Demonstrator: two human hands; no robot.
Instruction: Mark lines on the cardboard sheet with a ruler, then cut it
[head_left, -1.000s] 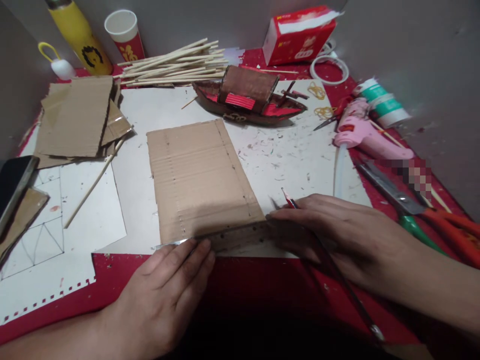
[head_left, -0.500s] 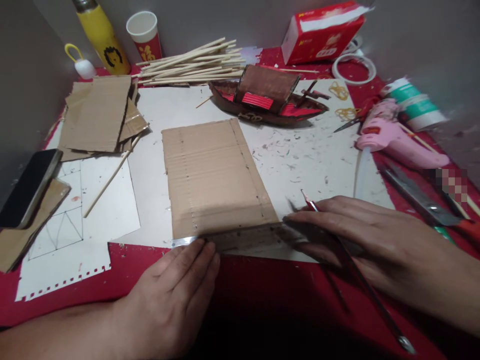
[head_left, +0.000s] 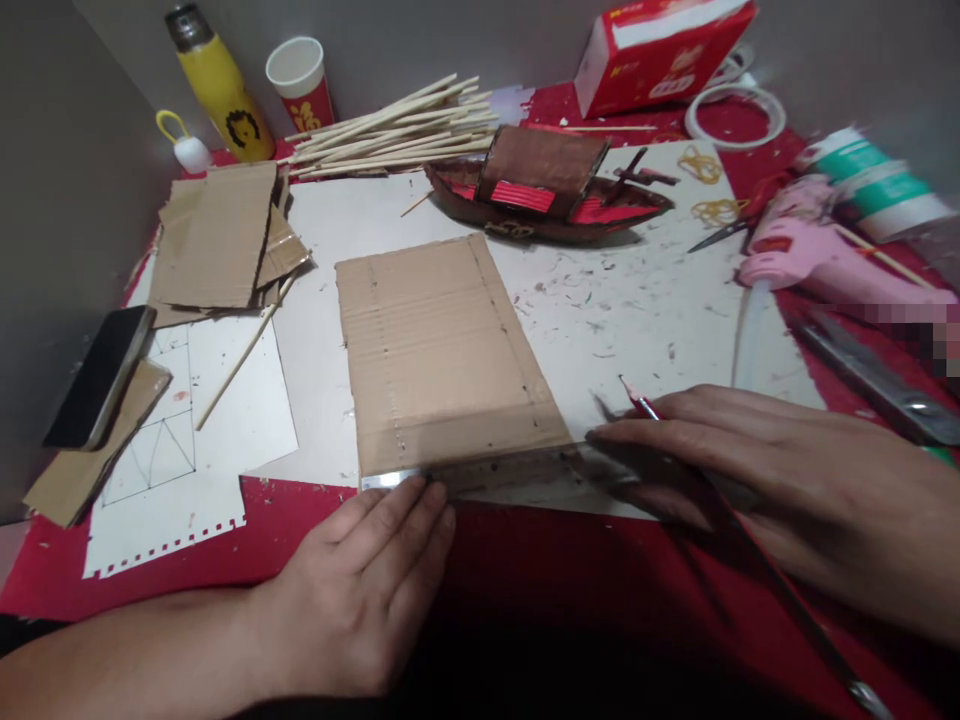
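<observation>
A rectangular cardboard sheet (head_left: 442, 340) lies in front of me, with pencil dots and lines along its left and right sides. Across its near edge runs a shiny metal ruler (head_left: 510, 474). My left hand (head_left: 375, 580) is closed, fingertips together on the ruler's left end. At the ruler's right end, my right hand (head_left: 780, 480) rests with its fingertips on the ruler, and a pencil (head_left: 757, 550) is held between its fingers. The pencil's tip points away from me, above the white board; its lower end reaches toward the bottom right.
A brown model boat (head_left: 547, 190) stands behind the cardboard. Wooden sticks (head_left: 397, 125) are piled at the back. Cardboard pieces (head_left: 217, 235), a phone (head_left: 101, 375) and a drawing sheet (head_left: 225, 470) lie left. On the right are a pink glue gun (head_left: 817, 245), scissors (head_left: 724, 235) and a dark tool (head_left: 870, 370).
The whole view has shifted slightly, so most things sit further right. Both hands stay on the ruler, and the pencil remains in my right hand.
</observation>
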